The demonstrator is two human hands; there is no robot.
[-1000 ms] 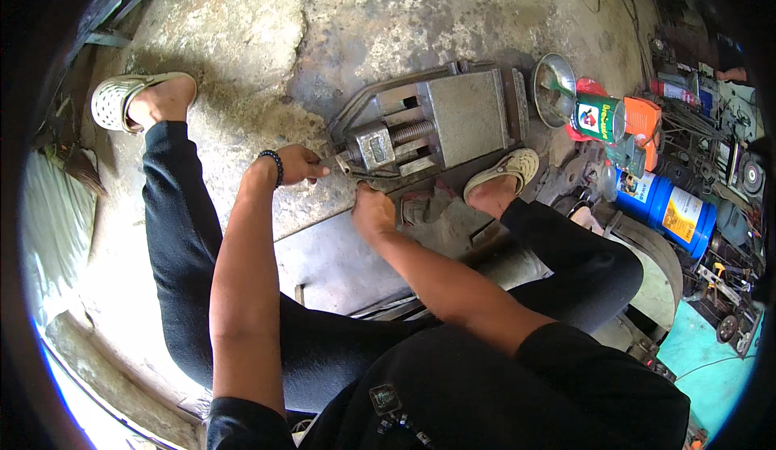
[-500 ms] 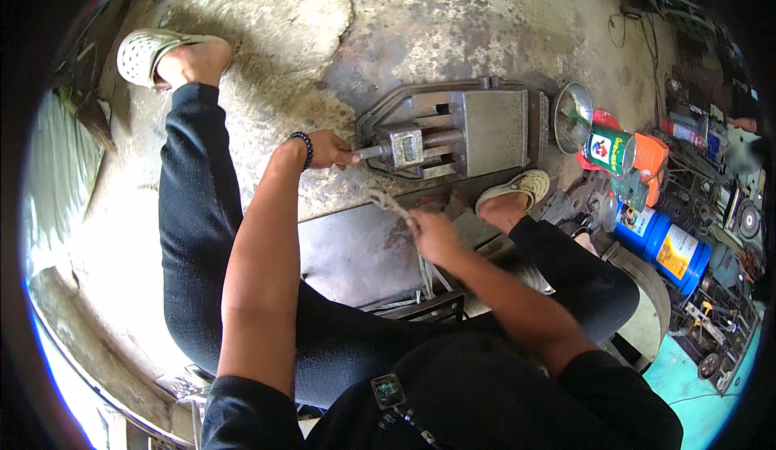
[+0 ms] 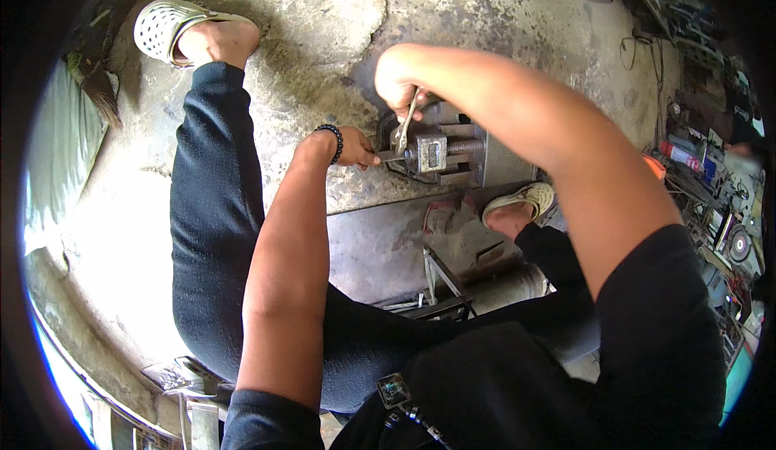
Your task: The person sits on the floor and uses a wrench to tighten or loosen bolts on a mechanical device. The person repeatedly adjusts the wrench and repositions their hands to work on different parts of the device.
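A heavy grey metal vise (image 3: 432, 153) with a threaded screw lies on the concrete floor, its right part partly hidden behind my right forearm. My left hand (image 3: 354, 148), with a dark beaded bracelet at the wrist, is closed at the vise's left end. Its fingertips pinch a short metal rod (image 3: 392, 159) at the screw's end. Reaching over from the far side, my right hand (image 3: 398, 86) grips a metal wrench (image 3: 404, 127). The wrench's lower jaw is at the screw's end, close to the left fingertips; whether it grips there I cannot tell.
My feet in pale clogs stand either side, the left clog (image 3: 168, 34) far left, the right clog (image 3: 529, 201) beside the vise. A metal frame (image 3: 440, 284) lies between my legs. Tools and parts (image 3: 727, 232) crowd the right edge. A broom (image 3: 99, 90) rests far left.
My right hand has swung from the near side, over the vise, to its far side, bringing the wrench to the screw's end. My left hand stays there. My right arm now covers the cans and funnel.
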